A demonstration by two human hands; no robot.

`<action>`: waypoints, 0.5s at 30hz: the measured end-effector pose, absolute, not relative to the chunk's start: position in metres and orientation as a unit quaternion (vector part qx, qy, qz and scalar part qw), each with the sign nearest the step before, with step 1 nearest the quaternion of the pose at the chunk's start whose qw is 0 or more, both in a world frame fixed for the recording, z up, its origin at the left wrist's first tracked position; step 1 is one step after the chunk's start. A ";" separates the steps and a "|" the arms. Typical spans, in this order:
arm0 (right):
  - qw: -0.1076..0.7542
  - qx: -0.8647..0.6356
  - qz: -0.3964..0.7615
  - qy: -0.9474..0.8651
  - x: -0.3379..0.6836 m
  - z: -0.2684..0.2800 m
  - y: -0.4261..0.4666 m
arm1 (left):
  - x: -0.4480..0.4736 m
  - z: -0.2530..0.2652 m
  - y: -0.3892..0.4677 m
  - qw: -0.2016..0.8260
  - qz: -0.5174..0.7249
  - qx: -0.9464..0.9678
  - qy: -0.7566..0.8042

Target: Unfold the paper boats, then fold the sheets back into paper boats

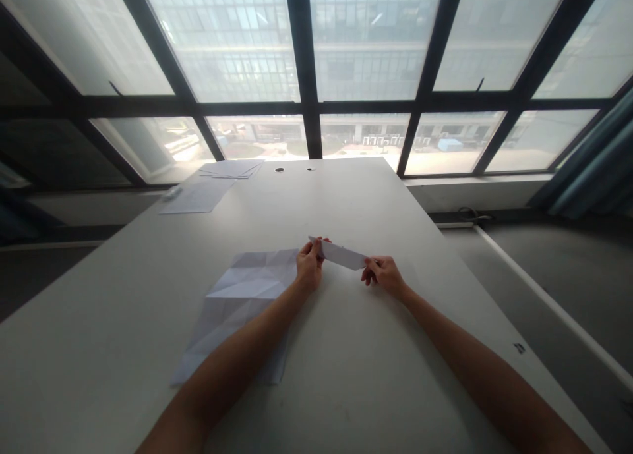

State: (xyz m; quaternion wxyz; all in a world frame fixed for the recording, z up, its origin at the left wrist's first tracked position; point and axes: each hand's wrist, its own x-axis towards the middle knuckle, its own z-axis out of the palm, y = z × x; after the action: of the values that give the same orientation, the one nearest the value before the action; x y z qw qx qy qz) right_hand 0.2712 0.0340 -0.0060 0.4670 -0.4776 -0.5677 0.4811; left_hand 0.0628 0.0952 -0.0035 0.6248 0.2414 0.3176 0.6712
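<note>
Between my two hands, above the white table, stretches a narrow strip of folded white paper (342,254). My left hand (310,264) pinches its left end, the thumb on the near face. At the other end, my right hand (383,274) grips the strip's right tip between thumb and fingers. A creased white sheet (247,289) lies on the table beneath and left of my left forearm, which hides part of it. Fold lines cross that sheet.
The long white table (341,368) reaches toward the windows. Several loose paper sheets (198,194) lie at its far left. Two round holes sit near the far edge. A small dark mark (519,348) shows near the right edge. A blue curtain (588,164) hangs at right.
</note>
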 end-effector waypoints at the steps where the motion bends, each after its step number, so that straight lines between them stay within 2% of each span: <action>1: 0.462 -0.474 0.489 -0.567 0.272 -0.007 0.034 | 0.062 -0.004 0.095 0.623 0.674 0.239 0.316; 6: 0.448 -0.467 0.503 -0.572 0.279 -0.008 0.038 | 0.061 -0.003 0.096 0.615 0.690 0.221 0.311; 15: 0.474 -0.470 0.428 -0.609 0.282 -0.005 0.034 | 0.058 0.002 0.095 0.615 0.692 0.206 0.317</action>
State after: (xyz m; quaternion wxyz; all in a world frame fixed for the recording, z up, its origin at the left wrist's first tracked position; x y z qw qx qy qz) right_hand 0.2817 0.0344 -0.0052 0.4744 -0.4704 -0.6086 0.4281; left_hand 0.0577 0.0954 0.0025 0.6147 0.2062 0.3167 0.6924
